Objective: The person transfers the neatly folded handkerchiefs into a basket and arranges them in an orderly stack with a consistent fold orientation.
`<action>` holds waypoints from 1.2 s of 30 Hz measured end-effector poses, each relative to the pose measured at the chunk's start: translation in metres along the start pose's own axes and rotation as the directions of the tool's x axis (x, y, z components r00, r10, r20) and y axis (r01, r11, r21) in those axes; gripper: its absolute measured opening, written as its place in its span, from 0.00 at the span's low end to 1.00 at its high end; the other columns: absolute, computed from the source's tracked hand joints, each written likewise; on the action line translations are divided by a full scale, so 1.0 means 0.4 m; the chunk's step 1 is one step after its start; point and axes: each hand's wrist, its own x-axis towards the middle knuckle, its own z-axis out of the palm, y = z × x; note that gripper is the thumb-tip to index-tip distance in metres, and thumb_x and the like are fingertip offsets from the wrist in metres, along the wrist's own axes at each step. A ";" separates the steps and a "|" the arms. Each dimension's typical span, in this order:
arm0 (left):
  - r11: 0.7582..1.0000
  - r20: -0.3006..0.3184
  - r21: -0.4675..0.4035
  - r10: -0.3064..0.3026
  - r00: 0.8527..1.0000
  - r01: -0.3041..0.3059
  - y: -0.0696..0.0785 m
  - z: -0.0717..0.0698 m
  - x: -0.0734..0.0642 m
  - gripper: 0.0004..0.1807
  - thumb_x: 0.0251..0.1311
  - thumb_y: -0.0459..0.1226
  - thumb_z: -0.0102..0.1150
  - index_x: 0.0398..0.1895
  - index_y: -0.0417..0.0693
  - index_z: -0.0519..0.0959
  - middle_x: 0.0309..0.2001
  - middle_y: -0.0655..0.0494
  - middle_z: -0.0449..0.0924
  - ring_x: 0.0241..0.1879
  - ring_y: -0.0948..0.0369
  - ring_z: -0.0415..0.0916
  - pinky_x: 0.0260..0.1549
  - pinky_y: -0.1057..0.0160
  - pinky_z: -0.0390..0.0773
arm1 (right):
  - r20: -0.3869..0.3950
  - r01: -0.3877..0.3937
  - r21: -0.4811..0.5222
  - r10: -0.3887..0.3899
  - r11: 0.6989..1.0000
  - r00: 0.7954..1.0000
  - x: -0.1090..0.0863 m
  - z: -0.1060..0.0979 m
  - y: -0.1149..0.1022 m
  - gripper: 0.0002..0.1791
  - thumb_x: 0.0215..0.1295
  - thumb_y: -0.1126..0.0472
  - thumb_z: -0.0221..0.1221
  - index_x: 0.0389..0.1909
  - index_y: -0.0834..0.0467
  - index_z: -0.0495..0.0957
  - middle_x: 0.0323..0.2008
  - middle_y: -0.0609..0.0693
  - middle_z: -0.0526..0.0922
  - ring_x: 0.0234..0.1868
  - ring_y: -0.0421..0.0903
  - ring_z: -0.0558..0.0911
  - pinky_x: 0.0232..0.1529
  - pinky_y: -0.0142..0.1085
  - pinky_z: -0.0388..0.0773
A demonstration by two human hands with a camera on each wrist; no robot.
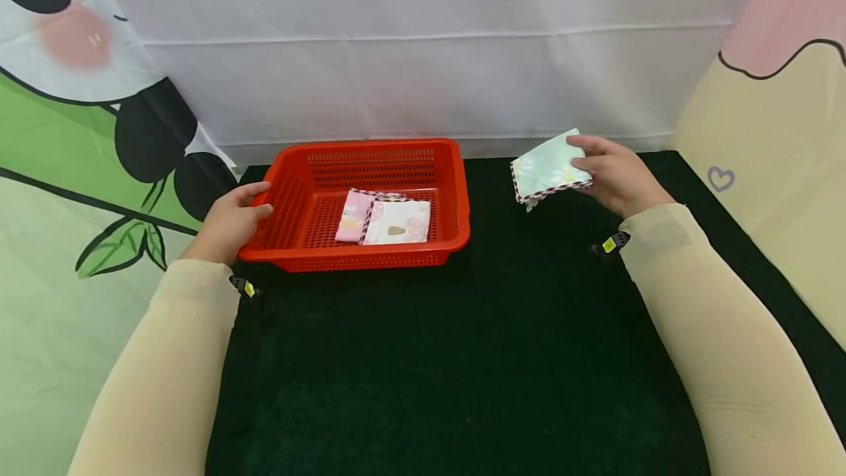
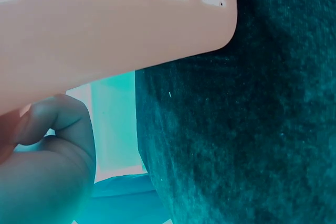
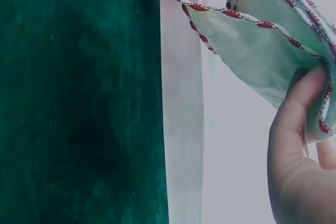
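Observation:
My right hand (image 1: 617, 178) pinches a folded mint-green handkerchief (image 1: 547, 166) with a dark-red-and-white stitched edge, held above the table to the right of the basket. The right wrist view shows its folds fanned apart, with the thumb (image 3: 299, 100) pressed against the cloth (image 3: 247, 40). My left hand (image 1: 228, 222) grips the left end of a red plastic basket (image 1: 370, 259), fingers over its rim. Inside the basket, toward the right, lie a pink folded handkerchief (image 1: 352, 217) and a white one (image 1: 399, 224) overlapping it. In the left wrist view the basket's wall (image 2: 131, 30) looks pale.
A dark green cloth (image 1: 423, 366) covers the table. White fabric (image 1: 423, 87) hangs behind it, close to the back of the basket. Printed fabric with a panda (image 1: 79, 42) stands at the left, and cream-and-pink fabric (image 1: 773, 153) at the right.

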 end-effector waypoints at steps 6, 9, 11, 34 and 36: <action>1.000 0.000 -0.009 0.003 1.000 -0.003 0.000 -0.001 -0.001 0.33 0.79 0.42 0.50 0.83 0.61 0.55 0.75 0.44 0.60 0.65 0.42 0.69 0.54 0.49 0.81 | 0.008 0.013 0.058 -0.013 0.998 1.000 0.012 0.053 -0.002 0.32 0.77 0.68 0.56 0.79 0.54 0.62 0.81 0.45 0.45 0.55 0.45 0.77 0.46 0.32 0.82; 1.000 -0.002 -0.002 0.005 1.000 -0.005 0.000 -0.004 0.000 0.33 0.79 0.42 0.50 0.83 0.60 0.55 0.75 0.44 0.60 0.65 0.42 0.69 0.53 0.50 0.82 | 0.016 0.032 0.079 -0.033 0.996 0.999 0.023 0.087 0.002 0.31 0.77 0.68 0.56 0.78 0.54 0.64 0.81 0.44 0.46 0.58 0.46 0.76 0.47 0.32 0.83; 1.000 -0.003 0.004 0.002 1.000 -0.002 -0.003 -0.006 0.001 0.33 0.79 0.42 0.50 0.83 0.61 0.55 0.74 0.44 0.60 0.64 0.43 0.69 0.52 0.51 0.82 | 0.021 0.040 0.087 -0.042 0.995 0.999 0.033 0.111 0.005 0.31 0.77 0.68 0.56 0.78 0.54 0.65 0.81 0.45 0.47 0.60 0.48 0.75 0.48 0.32 0.83; 1.000 -0.002 -0.010 0.006 1.000 -0.006 0.002 0.001 -0.002 0.33 0.79 0.41 0.50 0.83 0.60 0.55 0.75 0.44 0.60 0.65 0.43 0.69 0.54 0.50 0.80 | 0.130 0.040 0.051 -0.047 0.998 0.990 0.113 0.303 -0.020 0.27 0.77 0.69 0.53 0.75 0.54 0.69 0.76 0.49 0.59 0.64 0.53 0.72 0.54 0.37 0.80; 1.000 0.000 -0.019 0.003 1.000 -0.003 0.001 0.002 0.000 0.33 0.79 0.41 0.50 0.83 0.60 0.55 0.75 0.45 0.60 0.65 0.43 0.69 0.54 0.50 0.80 | 0.128 0.026 0.031 -0.030 0.999 0.991 0.123 0.317 -0.019 0.26 0.77 0.69 0.53 0.74 0.54 0.70 0.76 0.49 0.60 0.64 0.54 0.73 0.54 0.37 0.81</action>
